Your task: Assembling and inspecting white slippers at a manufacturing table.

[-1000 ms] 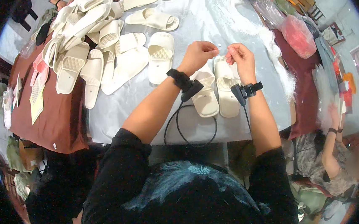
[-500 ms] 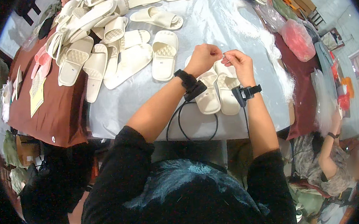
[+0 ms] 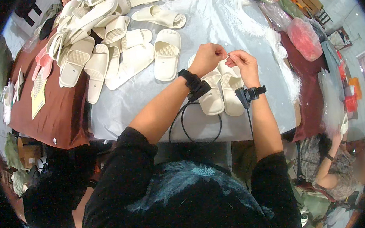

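Now pinching something tiny, possibly a thread or tag, above the cream slipper pair (image 3: 220, 89).
Left hand (image 3: 206, 58) and right hand (image 3: 243, 64) drawn closer than a second ago, fingertips meeting, both curled tight; held item too small to tell. More slippers (image 3: 99, 39) heaped far-left on the pale-covered table (image 3: 226, 20).

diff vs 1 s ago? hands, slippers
Left hand and right hand drew closer together, fingertips now meeting over the pair of slippers, pinching something too small to tell. Nothing visibly picked up or dropped. Slipper pair, slipper pile and table unchanged.
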Tool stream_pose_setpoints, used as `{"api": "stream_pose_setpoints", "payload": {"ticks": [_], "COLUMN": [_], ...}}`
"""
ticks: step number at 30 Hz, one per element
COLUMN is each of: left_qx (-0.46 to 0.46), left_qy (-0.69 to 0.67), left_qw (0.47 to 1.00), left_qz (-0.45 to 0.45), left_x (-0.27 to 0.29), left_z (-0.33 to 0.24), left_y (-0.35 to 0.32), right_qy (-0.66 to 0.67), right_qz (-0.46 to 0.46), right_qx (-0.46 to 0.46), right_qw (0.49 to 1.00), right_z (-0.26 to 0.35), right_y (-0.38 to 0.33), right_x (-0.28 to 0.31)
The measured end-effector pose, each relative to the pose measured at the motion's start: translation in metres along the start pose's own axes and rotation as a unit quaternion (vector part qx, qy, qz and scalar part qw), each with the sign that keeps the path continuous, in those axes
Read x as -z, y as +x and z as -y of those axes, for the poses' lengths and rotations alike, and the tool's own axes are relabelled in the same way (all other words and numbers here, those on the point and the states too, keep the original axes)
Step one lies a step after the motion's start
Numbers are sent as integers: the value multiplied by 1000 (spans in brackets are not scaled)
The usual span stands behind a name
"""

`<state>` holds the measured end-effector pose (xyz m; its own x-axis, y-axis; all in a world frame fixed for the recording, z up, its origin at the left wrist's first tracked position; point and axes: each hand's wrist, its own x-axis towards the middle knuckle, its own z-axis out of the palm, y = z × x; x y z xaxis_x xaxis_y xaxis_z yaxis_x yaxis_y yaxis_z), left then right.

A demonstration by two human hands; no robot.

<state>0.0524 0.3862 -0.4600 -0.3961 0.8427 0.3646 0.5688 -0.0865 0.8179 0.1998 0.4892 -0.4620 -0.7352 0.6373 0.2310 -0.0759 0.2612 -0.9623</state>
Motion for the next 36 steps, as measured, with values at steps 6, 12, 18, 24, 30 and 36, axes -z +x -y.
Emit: {"api": "stream_pose_setpoints", "payload": {"ticks": [6,12,18,24,30,36], "left_qx": [-5,-24,-25,-18,-9,-11], "left_qy": [3,13,17,13,-8,0], "left_qw": [1000,1000,1000,1000,1000,1000], "left_qz": [4,4,5,8,6,1], "left_x": [-3,-8,-10,-10,-13,-19], "left_z": [2,5,5,2,2,5], "left_y": [-1,0,1,0,-1,0], "right_qy": [-28,21,22,56,65,76], "right_qz": [27,21,19,11,13,8], "right_qx": [-13,-27,-21,-18,-8,-11], "right_qw": [999,999,999,998,998,997], "right_z": [-3,-4,-4,-6,-9,-15], "right_y": [0,-2,-2,-5,-6,-7], "right_x": [5,6,10,8,9,9]}}
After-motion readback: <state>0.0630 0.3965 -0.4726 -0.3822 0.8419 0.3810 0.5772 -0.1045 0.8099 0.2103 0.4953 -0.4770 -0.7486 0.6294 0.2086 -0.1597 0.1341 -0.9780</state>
